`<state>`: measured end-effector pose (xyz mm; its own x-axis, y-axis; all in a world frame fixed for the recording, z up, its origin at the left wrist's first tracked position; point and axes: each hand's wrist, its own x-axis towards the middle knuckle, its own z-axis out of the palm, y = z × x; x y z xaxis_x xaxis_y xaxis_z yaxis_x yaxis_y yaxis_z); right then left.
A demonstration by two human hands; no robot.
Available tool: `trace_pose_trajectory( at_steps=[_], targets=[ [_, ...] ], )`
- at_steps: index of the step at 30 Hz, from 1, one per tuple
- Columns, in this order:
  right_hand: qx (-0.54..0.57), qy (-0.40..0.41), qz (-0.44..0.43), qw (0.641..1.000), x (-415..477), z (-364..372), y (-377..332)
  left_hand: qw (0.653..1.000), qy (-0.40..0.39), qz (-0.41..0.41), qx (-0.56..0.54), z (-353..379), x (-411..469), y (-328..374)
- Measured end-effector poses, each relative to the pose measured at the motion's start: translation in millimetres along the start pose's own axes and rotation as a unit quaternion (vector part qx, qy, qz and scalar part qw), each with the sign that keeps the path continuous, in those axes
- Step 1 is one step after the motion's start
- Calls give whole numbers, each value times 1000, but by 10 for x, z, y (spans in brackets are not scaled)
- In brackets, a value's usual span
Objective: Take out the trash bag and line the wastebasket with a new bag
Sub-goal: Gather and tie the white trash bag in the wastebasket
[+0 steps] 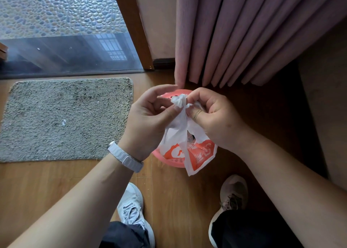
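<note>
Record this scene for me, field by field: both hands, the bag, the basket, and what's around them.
left hand: pinches the knot at the bag's top
right hand: pinches the same knot from the other side
bag: white with orange print, hanging from the hands over the basket
basket: pink, on the floor, mostly hidden by the bag; liner cannot be seen
mat: grey, left of the basket
curtain: pink, behind the basket
watch: white band, left wrist

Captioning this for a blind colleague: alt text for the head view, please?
The left hand and right hand pinch the knotted top of a white-and-orange plastic bag over a pink wastebasket on a wooden floor. Grey mat at left, pink curtain behind.
</note>
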<state>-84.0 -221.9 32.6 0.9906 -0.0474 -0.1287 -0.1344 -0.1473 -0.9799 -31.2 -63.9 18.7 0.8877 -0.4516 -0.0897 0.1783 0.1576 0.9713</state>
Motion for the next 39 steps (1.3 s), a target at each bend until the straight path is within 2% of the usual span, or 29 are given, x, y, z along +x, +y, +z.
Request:
trace_pose_trajectory(
  at_steps=[5,8,13,17,20,23,25,28,32,33,34,36,37,39],
  targets=[
    [-1,-19,-2,1000,-8,30,3,998,1,16,53,10,-15,-26],
    [-1,-18,-8,1000,-11,50,-7,999,27,17,41,-2,21,-7],
    [8,-18,-7,1000,20,67,-29,993,5,-9,-119,57,14,59],
    [8,44,-2,999,56,28,14,963,-18,-25,-266,38,41,126],
    [63,114,17,991,85,-26,2,953,-34,-26,-299,-23,62,153],
    [186,122,11,975,107,-65,-36,951,-45,-14,-304,-11,53,167],
    [264,85,-6,961,104,-66,-64,955,-19,-7,-297,10,73,181],
    [324,43,-17,945,77,-62,-84,965,-3,1,-261,6,101,170],
    [393,54,15,918,100,-158,-66,996,16,-10,-85,-121,92,69],
    [387,64,21,920,103,-185,-55,998,30,-15,-43,-180,89,39],
    [336,74,17,939,97,-205,-35,999,43,-18,-6,-241,89,10],
    [102,76,-9,992,68,-222,43,996,58,-19,66,-349,84,-57],
    [-15,66,-16,998,53,-226,82,994,62,-17,94,-391,81,-78],
    [-112,62,-9,992,43,-256,143,991,63,-6,122,-450,82,-86]
  ],
)
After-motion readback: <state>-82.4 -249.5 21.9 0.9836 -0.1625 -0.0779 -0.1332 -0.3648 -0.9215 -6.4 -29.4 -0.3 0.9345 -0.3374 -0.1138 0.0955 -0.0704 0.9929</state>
